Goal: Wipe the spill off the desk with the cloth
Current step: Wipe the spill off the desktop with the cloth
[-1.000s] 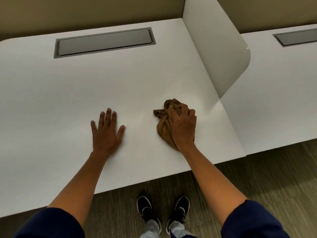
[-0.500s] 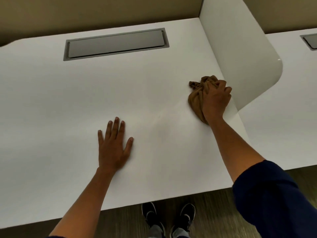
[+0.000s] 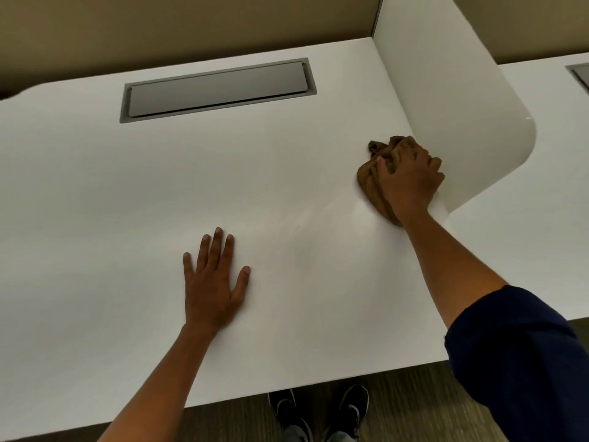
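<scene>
From the head view, a white table [image 3: 127, 218] fills most of the frame. The right hand [image 3: 409, 183] sits at the right of centre, its fingers curled over a bunched brown cloth [image 3: 371, 180] and pressing it onto the table, just beside the foot of a white divider panel [image 3: 462, 100] that rises at the upper right. The hand covers much of the cloth, so only its left edge and a crumpled top corner show. Whether the cloth touches the panel cannot be told. A faint sheen [image 3: 334, 215] lies on the table just left of the cloth; no distinct spill can be made out. The left hand [image 3: 213, 282] lies flat at lower centre, fingers spread, palm down on the table, well apart from the cloth. A grey recessed hatch [image 3: 216, 89] sits in the table at upper centre. A dark blue sleeve [image 3: 526, 362] is cut off at the lower right. Two black shoes [image 3: 318, 409] show below the table edge, partly cut off by the frame.
</scene>
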`<state>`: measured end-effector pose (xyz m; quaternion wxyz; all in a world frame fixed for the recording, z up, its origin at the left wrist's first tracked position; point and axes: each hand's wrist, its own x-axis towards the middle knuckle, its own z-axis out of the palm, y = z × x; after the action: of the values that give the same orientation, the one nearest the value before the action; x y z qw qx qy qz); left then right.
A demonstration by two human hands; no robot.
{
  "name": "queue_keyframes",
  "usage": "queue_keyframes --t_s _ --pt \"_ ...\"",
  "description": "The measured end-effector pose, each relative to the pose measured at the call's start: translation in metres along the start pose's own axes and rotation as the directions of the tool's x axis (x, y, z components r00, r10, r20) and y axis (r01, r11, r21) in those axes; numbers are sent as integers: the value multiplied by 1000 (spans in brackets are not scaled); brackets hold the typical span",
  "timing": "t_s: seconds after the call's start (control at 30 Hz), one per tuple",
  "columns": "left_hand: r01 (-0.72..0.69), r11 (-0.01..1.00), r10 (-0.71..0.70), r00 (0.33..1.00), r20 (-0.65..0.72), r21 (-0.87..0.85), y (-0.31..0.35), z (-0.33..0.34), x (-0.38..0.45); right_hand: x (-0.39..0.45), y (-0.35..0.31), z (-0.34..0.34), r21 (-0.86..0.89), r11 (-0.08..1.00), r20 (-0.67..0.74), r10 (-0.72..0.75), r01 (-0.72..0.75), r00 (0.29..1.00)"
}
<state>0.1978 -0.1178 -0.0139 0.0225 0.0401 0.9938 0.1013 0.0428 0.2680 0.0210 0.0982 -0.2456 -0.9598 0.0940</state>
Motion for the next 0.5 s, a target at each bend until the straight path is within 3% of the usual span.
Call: queue_keyframes --t_s 0.27,0.5 --pt "0 1000 0 1000 12 -6 1 -2 1 -20 20 -10 -86 995 102 -44 53 994" --pt "2 1000 -1 1000 28 -17 3 -7 -1 -64 56 -25 -116 992 94 -37 48 995"
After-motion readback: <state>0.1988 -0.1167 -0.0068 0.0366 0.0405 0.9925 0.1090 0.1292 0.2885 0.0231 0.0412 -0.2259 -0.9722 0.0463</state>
